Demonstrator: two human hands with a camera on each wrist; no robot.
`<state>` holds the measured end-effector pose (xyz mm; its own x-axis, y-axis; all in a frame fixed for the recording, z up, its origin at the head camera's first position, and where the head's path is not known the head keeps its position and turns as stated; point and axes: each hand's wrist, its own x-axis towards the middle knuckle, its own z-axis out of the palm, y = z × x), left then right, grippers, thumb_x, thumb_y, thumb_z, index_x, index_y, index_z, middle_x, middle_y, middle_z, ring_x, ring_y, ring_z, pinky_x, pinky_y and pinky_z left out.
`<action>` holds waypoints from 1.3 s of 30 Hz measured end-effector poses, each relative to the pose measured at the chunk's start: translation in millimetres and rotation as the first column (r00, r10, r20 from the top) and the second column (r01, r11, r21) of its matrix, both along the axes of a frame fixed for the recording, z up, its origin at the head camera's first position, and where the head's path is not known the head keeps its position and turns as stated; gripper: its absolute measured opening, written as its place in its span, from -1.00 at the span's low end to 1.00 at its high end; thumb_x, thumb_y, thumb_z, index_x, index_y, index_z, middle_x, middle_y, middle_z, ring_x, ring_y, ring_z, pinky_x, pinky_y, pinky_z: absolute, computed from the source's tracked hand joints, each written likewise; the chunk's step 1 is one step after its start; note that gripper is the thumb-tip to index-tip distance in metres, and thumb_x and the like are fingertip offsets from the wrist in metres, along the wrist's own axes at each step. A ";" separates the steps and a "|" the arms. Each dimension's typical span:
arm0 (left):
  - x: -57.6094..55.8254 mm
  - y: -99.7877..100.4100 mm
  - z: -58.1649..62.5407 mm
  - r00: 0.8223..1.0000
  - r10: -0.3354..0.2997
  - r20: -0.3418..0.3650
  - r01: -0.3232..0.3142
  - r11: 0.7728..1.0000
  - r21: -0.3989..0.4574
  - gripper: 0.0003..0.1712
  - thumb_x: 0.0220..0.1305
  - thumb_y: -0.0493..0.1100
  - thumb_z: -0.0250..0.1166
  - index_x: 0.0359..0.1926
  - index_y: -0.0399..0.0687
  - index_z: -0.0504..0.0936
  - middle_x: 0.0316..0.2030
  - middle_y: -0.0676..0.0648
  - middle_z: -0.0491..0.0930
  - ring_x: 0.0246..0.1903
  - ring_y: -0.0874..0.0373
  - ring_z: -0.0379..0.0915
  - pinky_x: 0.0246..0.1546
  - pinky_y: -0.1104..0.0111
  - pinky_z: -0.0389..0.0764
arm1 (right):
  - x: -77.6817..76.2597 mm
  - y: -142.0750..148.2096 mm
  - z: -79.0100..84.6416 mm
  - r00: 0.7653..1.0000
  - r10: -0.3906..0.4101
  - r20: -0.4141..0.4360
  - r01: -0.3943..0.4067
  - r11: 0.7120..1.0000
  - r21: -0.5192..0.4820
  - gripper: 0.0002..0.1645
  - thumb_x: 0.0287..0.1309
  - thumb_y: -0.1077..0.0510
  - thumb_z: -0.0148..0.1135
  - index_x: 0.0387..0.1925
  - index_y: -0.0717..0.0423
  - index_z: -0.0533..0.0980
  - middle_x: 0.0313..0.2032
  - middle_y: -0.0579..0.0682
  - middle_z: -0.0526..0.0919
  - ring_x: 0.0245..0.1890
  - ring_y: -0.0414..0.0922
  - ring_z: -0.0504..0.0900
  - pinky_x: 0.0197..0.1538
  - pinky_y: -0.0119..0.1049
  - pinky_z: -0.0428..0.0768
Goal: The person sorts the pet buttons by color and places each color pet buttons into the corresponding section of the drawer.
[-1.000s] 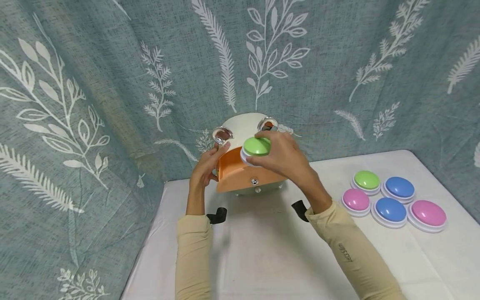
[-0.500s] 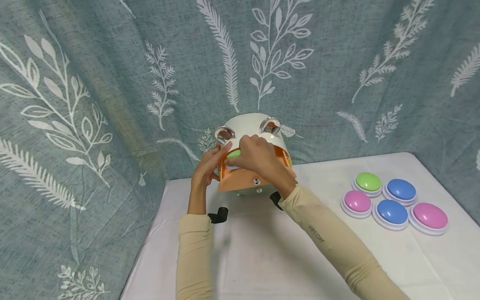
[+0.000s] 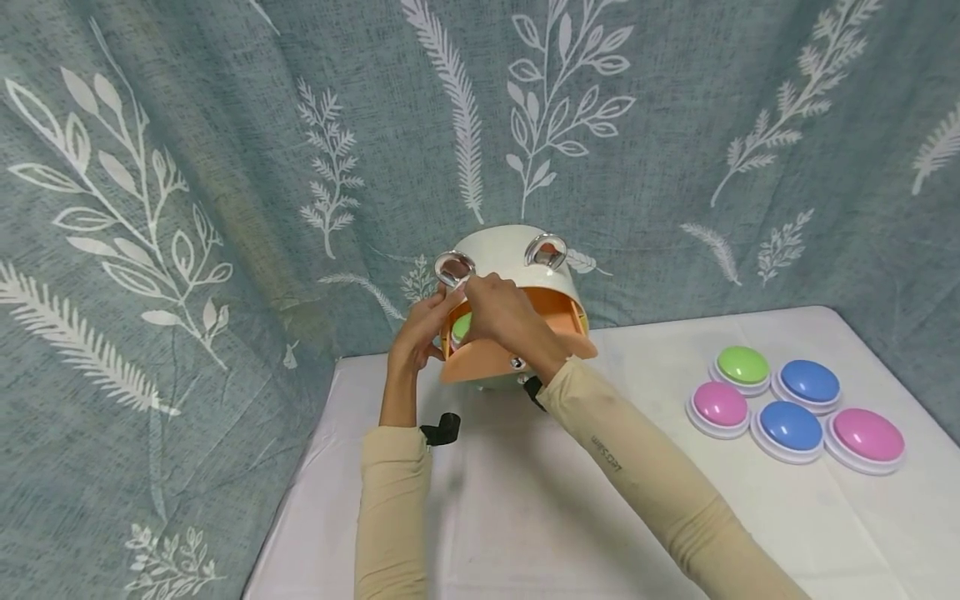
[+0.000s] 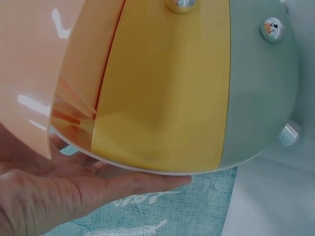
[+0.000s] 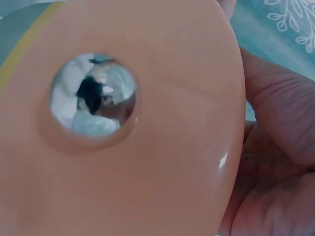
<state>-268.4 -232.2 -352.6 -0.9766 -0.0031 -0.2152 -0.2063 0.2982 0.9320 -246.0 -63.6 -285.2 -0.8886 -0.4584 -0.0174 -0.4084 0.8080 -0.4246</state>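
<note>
A small rounded drawer cabinet (image 3: pixel 501 243) with a white top and two silver rings stands at the table's back. Its orange drawer (image 3: pixel 480 360) is pulled out; the yellow drawer (image 4: pixel 160 93) below it is in. My left hand (image 3: pixel 420 327) rests against the cabinet's left side, thumb near the silver ring and one straight finger along the side in the left wrist view. My right hand (image 3: pixel 501 312) reaches into the orange drawer and holds a green domed push button (image 3: pixel 460 327) at its left end. That button is partly hidden by the hand; the right wrist view shows the drawer front instead.
On the table's right side sit several domed buttons: another green one (image 3: pixel 742 364), blue ones (image 3: pixel 810 380) and pink ones (image 3: pixel 868 433). A patterned curtain (image 3: pixel 600 150) hangs close behind the cabinet. The white tablecloth (image 3: pixel 495 508) extends toward me.
My right hand has moved left and down with the green button, from above the drawer's front into its left end. The left hand stays against the cabinet.
</note>
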 end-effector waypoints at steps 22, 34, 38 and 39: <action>-3.2 -0.7 -0.8 0.999 -0.048 0.019 0.049 0.999 -0.015 -0.01 0.37 0.52 0.15 0.60 0.10 0.28 0.61 -0.18 0.15 0.24 -0.17 0.47 -0.55 0.28 0.68 | 40.3 80.9 -1.0 0.973 -0.094 -0.212 0.018 0.942 -0.335 -0.74 0.37 0.11 0.39 -0.07 0.22 0.75 -0.09 0.11 0.82 -0.19 0.00 0.74 -0.09 -0.13 0.68; -3.0 0.3 0.3 0.999 -0.036 0.032 0.036 0.999 0.001 0.04 0.35 0.52 0.16 0.67 0.21 0.10 0.66 -0.11 0.06 0.30 -0.16 0.41 -0.39 0.22 0.76 | 39.0 176.4 -47.6 0.821 -0.461 -0.336 0.320 0.860 -0.396 -0.64 0.35 0.16 0.36 0.08 0.31 0.67 0.12 0.36 0.70 0.00 0.32 0.71 -0.03 0.21 0.66; -2.6 1.8 -0.7 0.999 -0.027 0.044 0.027 1.000 0.000 0.04 0.34 0.52 0.17 0.67 0.26 0.08 0.68 -0.05 0.01 0.37 -0.15 0.36 -0.33 0.18 0.76 | 34.2 217.7 -73.6 0.803 -0.512 -0.305 0.404 0.844 -0.353 -0.58 0.34 0.18 0.35 0.13 0.35 0.63 0.15 0.45 0.64 0.02 0.43 0.64 -0.05 0.33 0.61; -2.7 1.9 -0.6 0.999 -0.025 0.045 0.025 1.000 -0.005 0.05 0.34 0.53 0.17 0.67 0.27 0.07 0.68 -0.04 -0.02 0.41 -0.16 0.33 -0.32 0.18 0.76 | 32.2 228.2 -81.2 0.799 -0.524 -0.294 0.423 0.838 -0.345 -0.58 0.34 0.19 0.34 0.13 0.36 0.63 0.14 0.46 0.63 0.00 0.45 0.64 -0.06 0.36 0.60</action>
